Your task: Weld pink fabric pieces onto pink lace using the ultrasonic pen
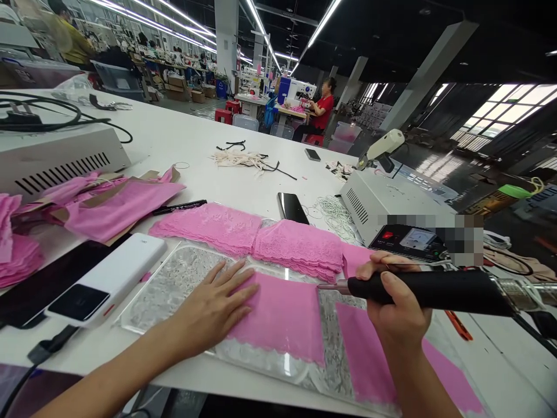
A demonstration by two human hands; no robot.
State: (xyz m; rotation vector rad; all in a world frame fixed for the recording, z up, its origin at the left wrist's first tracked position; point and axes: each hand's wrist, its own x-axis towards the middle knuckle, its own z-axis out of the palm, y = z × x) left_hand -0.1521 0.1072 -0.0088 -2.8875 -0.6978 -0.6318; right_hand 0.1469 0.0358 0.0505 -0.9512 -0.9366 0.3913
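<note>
My left hand (221,302) lies flat with its fingers spread, pressing the left side of a pink fabric piece (287,313) with a scalloped lower edge. This piece rests on a clear-covered, grey patterned board (174,276). My right hand (400,296) is wrapped around a black-handled tool with a metal tip (452,292), resembling an ultrasonic welding handpiece. Its tip is at the fabric's upper right corner; whether it touches, I cannot tell. Two stacks of pink lace (300,247) lie just behind. Another pink piece (365,348) lies partly under my right forearm.
A white power bank (108,281) and pink fabric pieces (126,203) lie at left. A control box with a dial (391,203) stands at right, near an orange cutter (458,325). Behind the lace is a black phone (293,208). A person in red (322,113) sits at a distant sewing machine.
</note>
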